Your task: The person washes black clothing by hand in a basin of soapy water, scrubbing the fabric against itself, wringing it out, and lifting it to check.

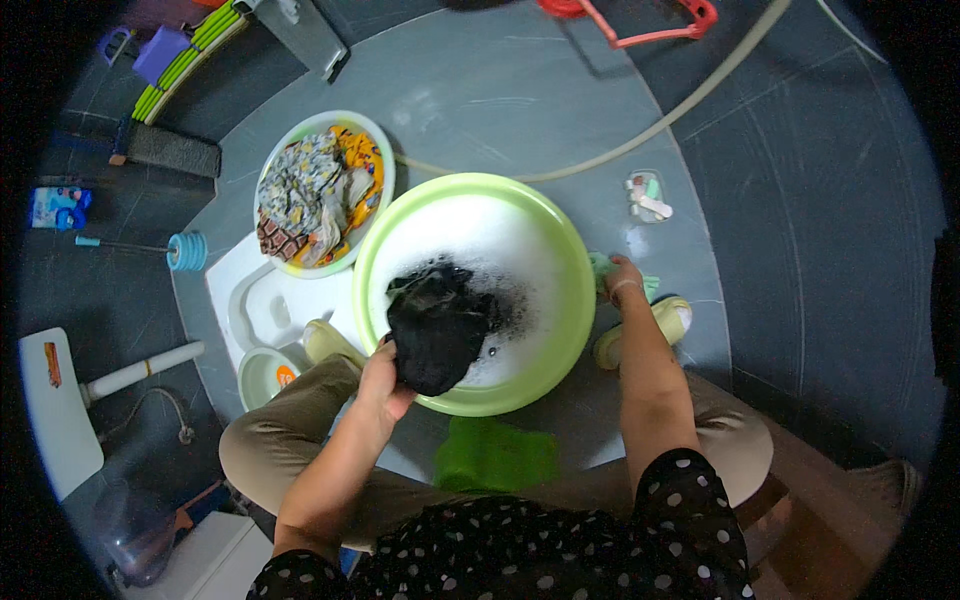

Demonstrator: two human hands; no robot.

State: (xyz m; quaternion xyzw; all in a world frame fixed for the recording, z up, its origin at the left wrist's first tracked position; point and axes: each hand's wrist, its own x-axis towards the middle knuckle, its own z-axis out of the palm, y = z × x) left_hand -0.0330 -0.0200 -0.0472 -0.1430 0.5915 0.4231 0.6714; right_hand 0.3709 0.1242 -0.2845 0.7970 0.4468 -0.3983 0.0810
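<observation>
A large light-green plastic basin [580,330] full of white suds [457,225] stands between my feet. My left hand [384,382], at the basin's near left rim, grips a wet black cloth [436,330], which partly rests in the foam. Outside the right rim, low down, my right hand [625,279] has its fingers on a pale-green cloth [651,286]. Most of that cloth is hidden by the hand and the basin.
A second basin [390,161] with patterned clothes [304,187] sits at upper left, near a white squat toilet [259,315] and small bowl [256,381]. Right of the large basin lies a soap dish [648,196]. A hose [622,150] crosses the floor behind.
</observation>
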